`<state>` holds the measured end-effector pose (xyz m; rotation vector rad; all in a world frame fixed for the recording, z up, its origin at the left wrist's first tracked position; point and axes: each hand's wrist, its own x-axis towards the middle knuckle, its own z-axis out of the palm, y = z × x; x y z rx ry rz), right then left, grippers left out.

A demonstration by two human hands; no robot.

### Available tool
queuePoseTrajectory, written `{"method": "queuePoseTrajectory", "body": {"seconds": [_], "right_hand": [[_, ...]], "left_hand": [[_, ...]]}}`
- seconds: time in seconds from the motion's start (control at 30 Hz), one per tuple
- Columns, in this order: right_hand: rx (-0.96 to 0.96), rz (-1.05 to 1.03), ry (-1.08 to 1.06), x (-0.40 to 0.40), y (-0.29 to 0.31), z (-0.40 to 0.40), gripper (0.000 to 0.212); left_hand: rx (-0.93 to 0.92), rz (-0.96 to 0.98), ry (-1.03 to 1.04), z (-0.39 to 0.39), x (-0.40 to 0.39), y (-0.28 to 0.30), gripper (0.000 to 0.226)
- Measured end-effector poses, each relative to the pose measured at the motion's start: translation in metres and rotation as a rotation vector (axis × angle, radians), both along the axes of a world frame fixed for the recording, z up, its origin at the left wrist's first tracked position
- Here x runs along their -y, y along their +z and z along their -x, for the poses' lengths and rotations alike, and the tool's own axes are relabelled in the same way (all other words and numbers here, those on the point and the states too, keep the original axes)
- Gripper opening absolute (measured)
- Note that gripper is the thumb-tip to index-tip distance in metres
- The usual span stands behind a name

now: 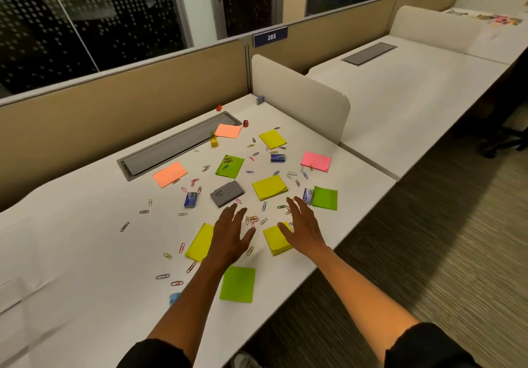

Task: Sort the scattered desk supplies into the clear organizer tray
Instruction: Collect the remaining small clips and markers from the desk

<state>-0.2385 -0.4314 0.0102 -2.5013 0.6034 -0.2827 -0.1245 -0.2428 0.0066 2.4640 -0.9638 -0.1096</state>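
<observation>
Sticky-note pads in yellow (269,187), green (229,166), orange (170,174) and pink (316,161) lie scattered over the white desk (85,253). Coloured paper clips (253,219) are strewn between them, along with small blue staple boxes (190,199) and a grey box (227,193). My left hand (231,234) hovers flat and open, covering part of a yellow pad (198,243). My right hand (303,226) is open too, its thumb over another yellow pad (275,240). Neither hand holds anything. No clear organizer tray shows in view.
A grey cable hatch (177,147) is set into the desk's back. Small red sharpeners (245,123) and a yellow one (214,141) lie near it. A white divider panel (300,96) bounds the right side. The desk's front edge (328,253) drops to carpet.
</observation>
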Motion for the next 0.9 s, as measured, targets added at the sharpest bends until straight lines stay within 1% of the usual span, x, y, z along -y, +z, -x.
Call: {"method": "queuePoseTrajectory", "body": {"seconds": [0.1, 0.17, 0.27, 0.33, 0.43, 0.57, 0.77, 0.9], "right_hand": [[0.013, 0.014, -0.003, 0.013, 0.004, -0.027, 0.071], [0.026, 0.038, -0.011, 0.024, 0.003, -0.048, 0.071], [0.025, 0.036, -0.023, 0.030, 0.005, -0.072, 0.071], [0.029, 0.036, -0.021, 0.031, 0.008, -0.088, 0.070], [0.025, 0.019, -0.013, 0.033, 0.009, -0.108, 0.068], [-0.024, -0.012, 0.004, 0.044, 0.005, -0.136, 0.068], [0.002, -0.024, 0.089, 0.070, 0.001, -0.182, 0.066], [0.027, -0.021, 0.160, 0.092, 0.000, -0.220, 0.066]], "left_hand": [[0.012, 0.033, -0.013, -0.027, 0.016, 0.004, 0.058], [-0.023, 0.045, 0.002, -0.044, 0.025, 0.007, 0.058], [-0.022, 0.067, -0.013, -0.064, 0.032, 0.008, 0.055], [-0.025, 0.077, -0.027, -0.079, 0.033, 0.008, 0.058], [-0.039, 0.079, 0.010, -0.097, 0.034, 0.004, 0.063], [-0.088, 0.050, 0.063, -0.118, 0.040, 0.000, 0.061], [-0.114, 0.022, 0.109, -0.145, 0.053, -0.007, 0.058], [-0.113, 0.039, 0.177, -0.163, 0.065, -0.008, 0.056]]}}
